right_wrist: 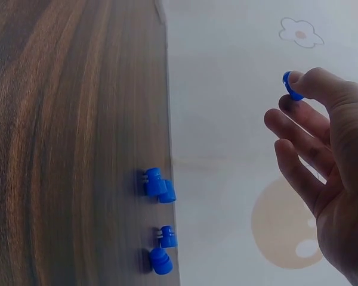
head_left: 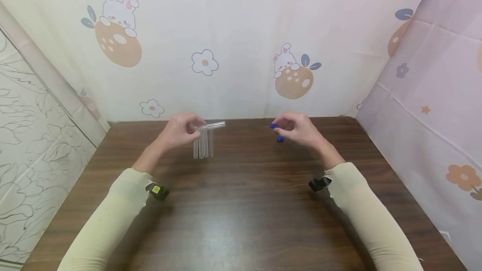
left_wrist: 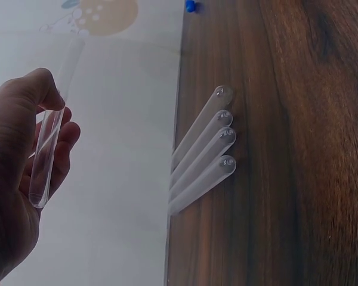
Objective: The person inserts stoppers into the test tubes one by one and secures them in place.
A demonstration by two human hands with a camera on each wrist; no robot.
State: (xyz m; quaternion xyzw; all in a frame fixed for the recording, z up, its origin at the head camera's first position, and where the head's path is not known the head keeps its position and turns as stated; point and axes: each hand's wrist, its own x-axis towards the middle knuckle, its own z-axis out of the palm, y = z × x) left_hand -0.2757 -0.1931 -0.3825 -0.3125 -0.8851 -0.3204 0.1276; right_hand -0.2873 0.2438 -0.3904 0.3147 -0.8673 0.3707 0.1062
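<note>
Held by my left hand [head_left: 180, 129] above the table's far side is a clear test tube [head_left: 216, 125], its open end tilted to the right. In the left wrist view the thumb and fingers grip this tube near its rounded end. Several more clear test tubes [left_wrist: 206, 186] lie side by side on the table below that hand. Between thumb and forefinger, my right hand [head_left: 300, 129] pinches a small blue stopper [right_wrist: 292, 87], apart from the tube. Beneath it, several other blue stoppers [right_wrist: 154, 183] lie near the table's back edge; the head view shows them mostly hidden behind the hand.
The dark wood-grain table [head_left: 233, 204] reaches back to a pale curtain [head_left: 241, 45] printed with rabbits and flowers. Another curtain [head_left: 425, 108] hangs along the right side. Each sleeve carries a small black camera [head_left: 319, 184] at the wrist.
</note>
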